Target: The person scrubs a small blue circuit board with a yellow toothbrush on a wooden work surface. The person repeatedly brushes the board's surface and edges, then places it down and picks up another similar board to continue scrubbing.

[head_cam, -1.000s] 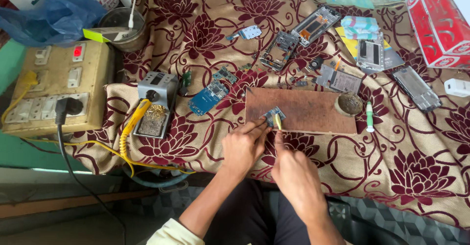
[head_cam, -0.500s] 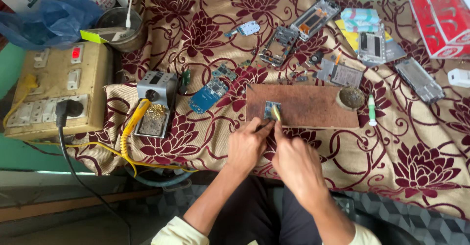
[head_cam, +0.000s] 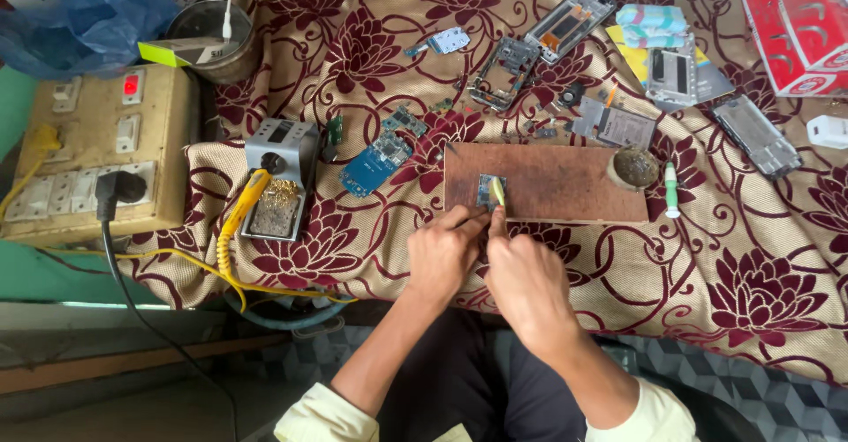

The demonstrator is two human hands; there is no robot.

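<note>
A small grey circuit board lies on the left part of a brown wooden board on a patterned maroon cloth. My left hand rests at the wooden board's near edge, its fingertips steadying the circuit board. My right hand grips a thin yellow-tipped tool whose tip touches the circuit board. Both hands are close together, nearly touching.
A soldering iron with a yellow handle sits in its grey stand. A blue circuit board lies beside it. A beige switchboard is at the left. Phone frames, parts and a red box lie behind.
The view has shifted slightly. My hands stay on the small circuit board, with the tool tip making small movements over it.
</note>
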